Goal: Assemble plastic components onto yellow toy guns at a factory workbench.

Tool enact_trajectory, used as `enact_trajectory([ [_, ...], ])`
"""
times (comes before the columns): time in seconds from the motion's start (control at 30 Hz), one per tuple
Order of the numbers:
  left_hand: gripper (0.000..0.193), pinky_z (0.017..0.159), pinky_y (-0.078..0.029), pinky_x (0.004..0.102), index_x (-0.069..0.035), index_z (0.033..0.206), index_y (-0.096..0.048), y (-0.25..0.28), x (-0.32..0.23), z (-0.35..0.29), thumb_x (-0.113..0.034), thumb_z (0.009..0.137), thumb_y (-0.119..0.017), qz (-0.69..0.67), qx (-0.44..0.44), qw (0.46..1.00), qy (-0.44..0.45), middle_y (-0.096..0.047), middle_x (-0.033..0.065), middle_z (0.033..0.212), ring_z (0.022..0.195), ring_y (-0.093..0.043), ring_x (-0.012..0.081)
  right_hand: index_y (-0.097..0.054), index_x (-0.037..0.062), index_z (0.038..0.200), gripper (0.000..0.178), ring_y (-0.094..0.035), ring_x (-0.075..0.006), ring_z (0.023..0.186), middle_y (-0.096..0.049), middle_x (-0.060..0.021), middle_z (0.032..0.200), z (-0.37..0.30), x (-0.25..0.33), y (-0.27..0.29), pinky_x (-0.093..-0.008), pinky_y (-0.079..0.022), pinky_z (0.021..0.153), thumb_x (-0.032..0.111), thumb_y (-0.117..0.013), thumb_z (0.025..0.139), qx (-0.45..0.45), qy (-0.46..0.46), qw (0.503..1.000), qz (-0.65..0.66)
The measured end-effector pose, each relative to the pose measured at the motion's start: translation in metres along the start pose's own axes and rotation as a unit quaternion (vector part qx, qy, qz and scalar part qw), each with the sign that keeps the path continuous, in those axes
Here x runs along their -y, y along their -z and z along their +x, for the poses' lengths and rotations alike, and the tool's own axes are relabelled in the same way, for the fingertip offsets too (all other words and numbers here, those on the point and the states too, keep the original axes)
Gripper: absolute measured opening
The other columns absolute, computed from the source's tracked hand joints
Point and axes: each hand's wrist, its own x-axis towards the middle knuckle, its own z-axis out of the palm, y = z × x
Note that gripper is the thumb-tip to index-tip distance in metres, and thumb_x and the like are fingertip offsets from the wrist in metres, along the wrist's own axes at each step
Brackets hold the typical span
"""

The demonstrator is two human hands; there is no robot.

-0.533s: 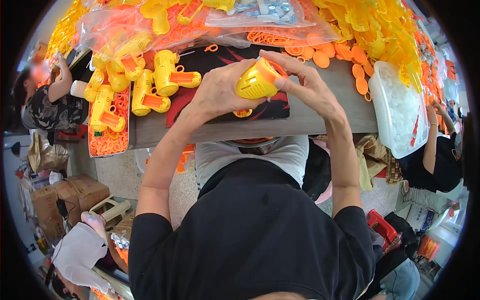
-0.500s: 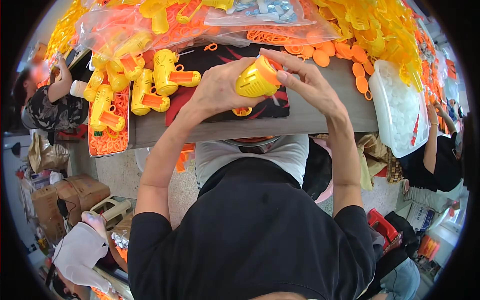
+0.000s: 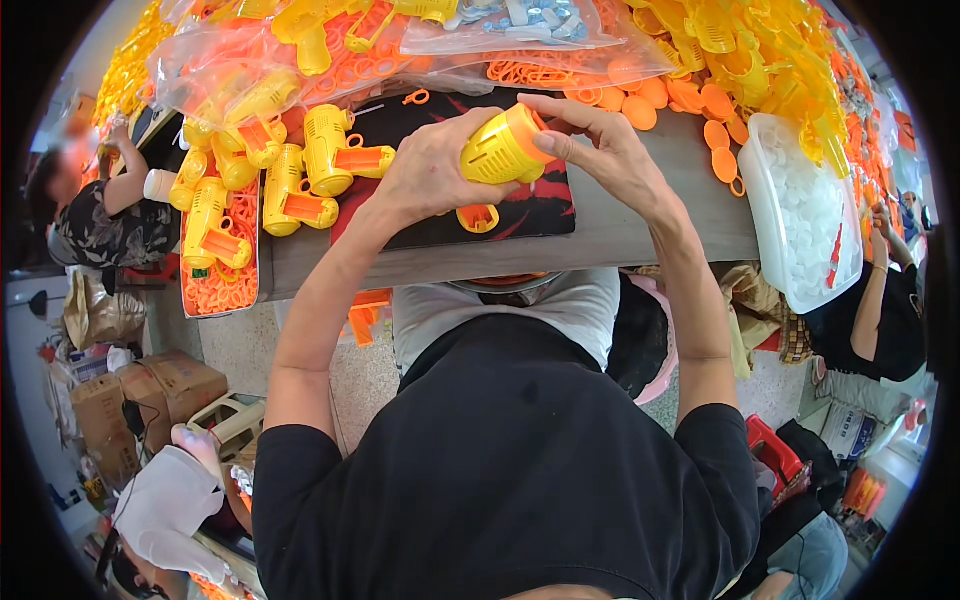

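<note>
Both my hands hold one yellow plastic toy body [image 3: 503,150] with an orange end above a dark mat [image 3: 530,212] on the grey table [image 3: 620,232]. My left hand [image 3: 435,165] grips its left side. My right hand [image 3: 600,150] wraps its right end, thumb pressed on top. A small orange part [image 3: 478,217] lies on the mat just below the toy. Several finished yellow and orange toys [image 3: 290,175] lie in a group left of my hands.
A tray of orange rings [image 3: 222,288] sits at the table's left end. Clear bags of yellow and orange parts [image 3: 330,50] line the back. Orange discs [image 3: 680,95] lie at right, beside a white tub [image 3: 805,215]. Other people sit at left [image 3: 105,215] and right [image 3: 885,320].
The toy has turned slightly in my hands and its orange end now faces up and right. My hands stay in nearly the same place.
</note>
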Motion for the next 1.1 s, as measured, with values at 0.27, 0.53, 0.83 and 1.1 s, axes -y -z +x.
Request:
enact_trajectory([
  [0.27,0.084,0.076,-0.055,0.0426,-0.017,0.142,-0.049,0.002,-0.003,-0.006,-0.036,0.069,-0.084,-0.001,-0.001,0.998,-0.059,-0.068,0.0151,0.104,0.090,-0.068,0.0349,-0.057,0.0043,0.138,0.050,-0.055,-0.0192,0.121,-0.061,-0.0107,0.132,-0.016,-0.001,-0.005,-0.0351,-0.038,0.107,0.033,-0.063,0.097,-0.031,0.074,0.995,-0.051],
  [0.53,0.079,0.070,-0.057,0.0423,-0.019,0.139,-0.053,0.001,-0.026,-0.011,-0.022,0.065,-0.081,0.015,0.094,0.983,-0.159,-0.063,0.0110,0.111,0.088,-0.067,0.0325,-0.062,-0.0032,0.115,0.043,-0.058,-0.0206,0.108,-0.064,-0.0129,0.111,-0.006,0.011,-0.033,-0.0334,-0.041,0.099,0.033,-0.042,0.104,-0.032,0.066,0.995,0.072],
  [0.83,0.080,0.066,-0.056,0.0402,-0.016,0.137,-0.054,-0.007,-0.005,-0.017,-0.023,0.063,-0.083,-0.023,0.039,0.989,-0.140,-0.061,0.0124,0.114,0.088,-0.067,0.0311,-0.062,-0.0063,0.106,0.035,-0.062,-0.0183,0.090,-0.066,-0.0124,0.095,0.011,0.013,-0.045,-0.0306,-0.048,0.084,0.021,-0.040,0.103,-0.029,0.050,0.995,0.084],
  [1.1,0.094,0.100,-0.049,0.0378,-0.005,0.155,-0.026,0.010,-0.021,-0.104,-0.017,0.078,-0.079,-0.471,-0.092,0.868,0.130,-0.052,0.0162,0.139,0.119,-0.059,0.0259,-0.067,-0.0028,0.112,0.040,-0.064,-0.0155,0.093,-0.070,-0.0083,0.104,0.013,-0.026,-0.044,-0.0311,-0.050,0.088,0.032,-0.048,0.105,-0.031,-0.052,0.997,0.050],
])
